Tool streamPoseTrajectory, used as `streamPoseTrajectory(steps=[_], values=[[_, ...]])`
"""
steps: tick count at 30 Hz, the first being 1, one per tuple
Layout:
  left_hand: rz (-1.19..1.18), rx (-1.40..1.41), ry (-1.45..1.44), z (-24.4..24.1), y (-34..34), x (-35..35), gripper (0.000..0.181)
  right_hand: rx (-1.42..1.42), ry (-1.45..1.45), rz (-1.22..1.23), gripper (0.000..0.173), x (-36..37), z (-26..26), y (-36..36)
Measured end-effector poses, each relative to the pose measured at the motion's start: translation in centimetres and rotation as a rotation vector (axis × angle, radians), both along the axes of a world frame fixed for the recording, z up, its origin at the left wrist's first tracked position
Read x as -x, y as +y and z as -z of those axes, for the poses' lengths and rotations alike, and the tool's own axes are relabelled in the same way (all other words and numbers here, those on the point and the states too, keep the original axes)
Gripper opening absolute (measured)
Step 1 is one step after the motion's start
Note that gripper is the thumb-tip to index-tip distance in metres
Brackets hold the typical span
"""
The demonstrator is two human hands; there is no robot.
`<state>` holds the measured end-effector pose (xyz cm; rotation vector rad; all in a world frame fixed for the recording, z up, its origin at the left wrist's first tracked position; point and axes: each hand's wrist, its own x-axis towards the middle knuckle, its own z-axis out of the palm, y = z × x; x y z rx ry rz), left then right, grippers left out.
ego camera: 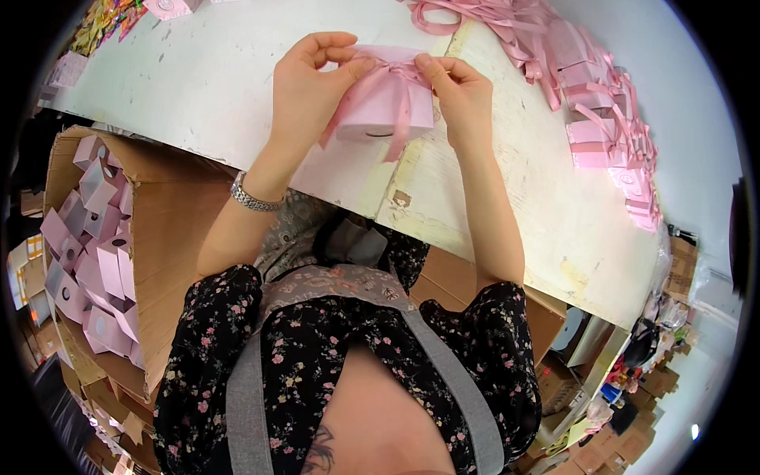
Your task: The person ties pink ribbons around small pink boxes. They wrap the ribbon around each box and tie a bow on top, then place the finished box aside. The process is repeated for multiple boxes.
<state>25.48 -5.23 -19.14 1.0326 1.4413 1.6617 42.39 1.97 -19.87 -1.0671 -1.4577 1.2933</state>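
Observation:
A small pink box (368, 116) stands on the white worktable in front of me, with a pink satin ribbon (401, 113) around it, tied in a bow on its near upper edge. Two ribbon tails hang down over the near side. My left hand (317, 71), a metal bracelet or watch on its wrist, pinches the bow's left loop between thumb and fingers. On the other side, my right hand (454, 80) pinches the right loop with thumb and forefinger. The fingers partly hide both loops.
Loose pink ribbons (510, 29) lie at the table's far right. Beribboned pink boxes (591, 142) line the right edge against the wall. At left, a cardboard carton (160, 237) holds several pink boxes (98, 190). Wrapped items (107, 24) lie at the far left.

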Motion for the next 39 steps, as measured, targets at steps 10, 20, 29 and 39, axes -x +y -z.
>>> streamPoseTrajectory(steps=[10,20,29,39], values=[[-0.095,-0.003,0.0,1.3,-0.5,-0.3,0.029,-0.272,-0.254,0.087,0.023,0.4,0.2,-0.6],[-0.035,0.05,0.179,1.6,0.8,0.2,0.028,-0.84,-0.491,0.105,0.041,-1.3,0.7,0.4],[0.159,-0.055,0.214,4.2,7.1,2.6,0.037,-0.323,-1.055,0.066,0.077,-18.4,-3.5,-0.9],[0.01,-0.135,1.455,8.4,24.6,0.6,0.024,-1.142,-1.227,0.679,0.025,-13.2,4.3,13.3]])
